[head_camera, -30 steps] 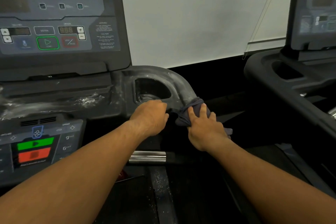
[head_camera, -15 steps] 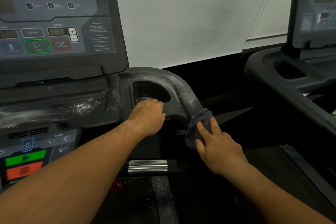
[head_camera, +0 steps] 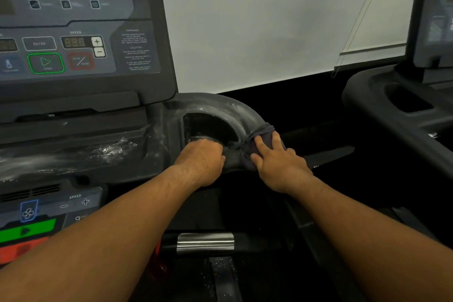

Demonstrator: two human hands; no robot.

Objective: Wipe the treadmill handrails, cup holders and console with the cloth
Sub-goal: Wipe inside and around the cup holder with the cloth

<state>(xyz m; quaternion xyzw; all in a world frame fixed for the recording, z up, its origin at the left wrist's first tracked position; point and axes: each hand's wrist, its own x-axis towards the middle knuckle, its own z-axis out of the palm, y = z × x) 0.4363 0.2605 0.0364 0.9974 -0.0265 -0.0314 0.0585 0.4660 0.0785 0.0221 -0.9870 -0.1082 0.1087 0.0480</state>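
Note:
The treadmill console [head_camera: 73,39] fills the upper left, with a dusty tray ledge below it. To its right is the cup holder [head_camera: 208,127], ringed by the curved dark handrail [head_camera: 240,110], which shows pale streaks. A dark grey cloth [head_camera: 263,136] is wrapped over the handrail just right of the cup holder. My right hand [head_camera: 277,164] presses on the cloth with fingers spread over it. My left hand [head_camera: 202,160] is curled over the near rim of the cup holder, touching the cloth's left edge.
A lower control panel [head_camera: 44,218] with green and red buttons sits at the bottom left. A metal grip bar [head_camera: 205,241] lies below my arms, above the belt. A second treadmill [head_camera: 402,105] stands to the right, in front of a pale wall.
My right hand slid the cloth down the handrail, then back up toward the cup holder. The left hand stayed on the cup holder rim.

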